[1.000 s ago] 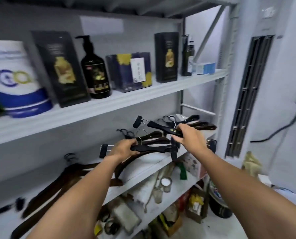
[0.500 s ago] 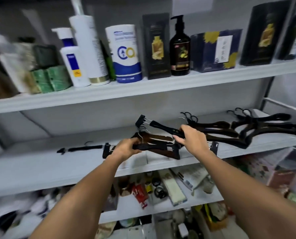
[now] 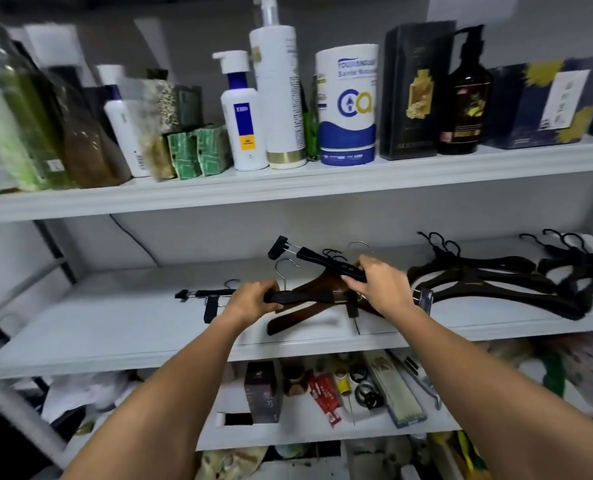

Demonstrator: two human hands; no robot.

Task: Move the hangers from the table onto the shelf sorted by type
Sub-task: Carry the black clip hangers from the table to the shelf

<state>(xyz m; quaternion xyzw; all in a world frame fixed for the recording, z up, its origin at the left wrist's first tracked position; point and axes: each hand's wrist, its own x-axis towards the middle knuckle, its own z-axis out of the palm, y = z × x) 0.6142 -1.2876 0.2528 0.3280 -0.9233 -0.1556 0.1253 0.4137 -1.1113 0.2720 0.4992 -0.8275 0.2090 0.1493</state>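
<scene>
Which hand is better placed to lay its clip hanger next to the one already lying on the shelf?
Probably the left hand: its level clip hanger is beside the lying clip hanger. The right hand holds its tilted clip hanger higher and farther right.

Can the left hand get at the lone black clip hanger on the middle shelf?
Probably within reach: the lone black clip hanger lies just left of the left hand. But that hand is full, gripping a second black clip hanger.
</scene>
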